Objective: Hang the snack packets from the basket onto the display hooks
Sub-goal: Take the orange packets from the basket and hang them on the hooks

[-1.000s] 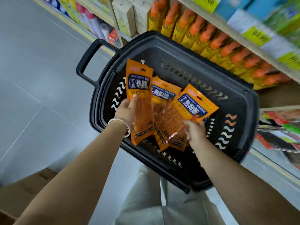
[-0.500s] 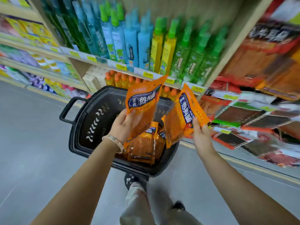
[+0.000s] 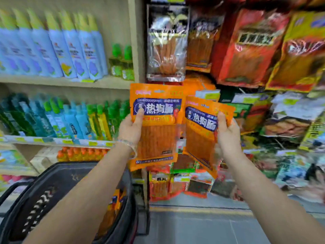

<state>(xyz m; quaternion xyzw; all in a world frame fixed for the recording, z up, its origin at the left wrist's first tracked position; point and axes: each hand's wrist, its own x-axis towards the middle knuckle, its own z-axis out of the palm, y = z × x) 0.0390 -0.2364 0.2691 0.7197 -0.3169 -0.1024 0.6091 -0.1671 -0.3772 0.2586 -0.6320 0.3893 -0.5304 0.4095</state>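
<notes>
orange fills the middle of the head view, where two snack packets are held up side by side in front of the hanging display. the left hand (image 3: 131, 127) grips the left packet (image 3: 156, 127) along its left edge, with the thumb pressed on the blue label and the other fingers hidden behind. this packet stands upright and faces the camera. a pale bracelet (image 3: 129, 146) sits on that wrist.

the right hand (image 3: 226, 136) grips the right packet (image 3: 200, 131) along its right edge, thumb on the front beside the blue label and fingers behind. this packet sits a little lower and is turned at an angle. its left edge meets the right side of the left packet, but the blur hides whether they touch or only overlap. both packets are in the air, above and to the right of the basket, level with the lower rows of hanging goods.

the black basket (image 3: 58, 184) is at the lower left, under the left forearm. more orange packets (image 3: 112, 208) lie inside it against its right wall.

a silver-and-clear packet (image 3: 166, 50) hangs just above the left packet, and red packets (image 3: 246, 50) hang to its right. left of a wooden upright (image 3: 136, 41), the shelves carry pale blue spray bottles (image 3: 70, 50) on top, green and teal bottles (image 3: 70, 118) below them, and small orange-capped bottles (image 3: 82, 154) lowest. grey floor (image 3: 193, 229) shows at the bottom.
</notes>
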